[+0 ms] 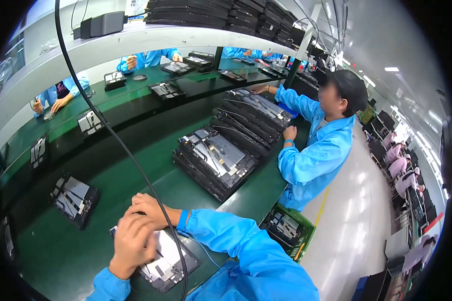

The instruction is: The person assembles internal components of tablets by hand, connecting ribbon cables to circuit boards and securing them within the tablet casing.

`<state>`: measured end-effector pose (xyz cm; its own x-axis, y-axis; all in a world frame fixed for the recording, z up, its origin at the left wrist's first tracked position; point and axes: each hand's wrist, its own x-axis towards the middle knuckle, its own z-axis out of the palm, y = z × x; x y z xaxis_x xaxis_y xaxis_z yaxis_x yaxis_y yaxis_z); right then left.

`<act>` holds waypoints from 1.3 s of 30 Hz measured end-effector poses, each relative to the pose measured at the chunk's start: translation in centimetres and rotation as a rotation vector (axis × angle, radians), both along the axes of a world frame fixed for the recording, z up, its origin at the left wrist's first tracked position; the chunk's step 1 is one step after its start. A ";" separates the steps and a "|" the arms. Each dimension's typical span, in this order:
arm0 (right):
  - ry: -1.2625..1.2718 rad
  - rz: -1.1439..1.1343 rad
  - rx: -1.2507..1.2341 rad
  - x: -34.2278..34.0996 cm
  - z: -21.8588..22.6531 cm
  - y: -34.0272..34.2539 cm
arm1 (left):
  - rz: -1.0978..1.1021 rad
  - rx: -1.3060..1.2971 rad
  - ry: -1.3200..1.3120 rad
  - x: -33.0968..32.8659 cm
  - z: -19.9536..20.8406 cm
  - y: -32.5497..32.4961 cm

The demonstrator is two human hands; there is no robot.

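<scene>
Cable [124, 147] before seemingly silvery device [163, 260]

Glossy pale floor [349, 210]; bright ceiling light [391, 69]

From the person's head, a wide fisheye view looks down at close range on the left hand [131, 242] and right hand [149, 208] over the near part of the green table [113, 183], reaching to the white shelf [160, 42] on the far side and the pale floor [346, 200] at right, straight edges bowing toward its rim.
</scene>
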<state>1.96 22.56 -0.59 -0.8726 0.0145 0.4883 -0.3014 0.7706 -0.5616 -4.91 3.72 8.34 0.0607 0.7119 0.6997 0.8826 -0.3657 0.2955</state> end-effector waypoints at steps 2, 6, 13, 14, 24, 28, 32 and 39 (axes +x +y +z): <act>0.052 -0.065 -0.036 0.4 1.0 -1.1 | 0.129 0.033 0.007 -2.5 -2.7 -1.5; 0.224 -0.057 0.093 0.4 2.5 -2.0 | 0.330 -0.078 -0.191 -5.0 -5.9 -6.2; 0.094 0.065 0.011 0.5 1.9 -1.9 | 0.410 -0.241 -0.309 -5.3 -7.0 -8.0; 0.105 0.057 0.023 0.4 1.6 -1.8 | 0.401 -0.229 -0.300 -5.5 -7.3 -7.9; 0.085 -0.032 -0.022 0.2 1.0 -2.1 | 0.300 -0.262 -0.409 -6.3 -7.8 -8.2; 0.082 -0.064 -0.014 0.8 1.0 -2.2 | 0.288 -0.282 -0.486 -6.6 -8.3 -7.6; 0.067 -0.072 -0.017 1.7 1.3 -2.5 | 0.212 -0.330 -0.520 -6.9 -8.3 -7.3; 0.155 0.053 -0.048 1.9 1.0 -2.5 | 0.172 -0.334 -0.575 -7.5 -9.5 -8.1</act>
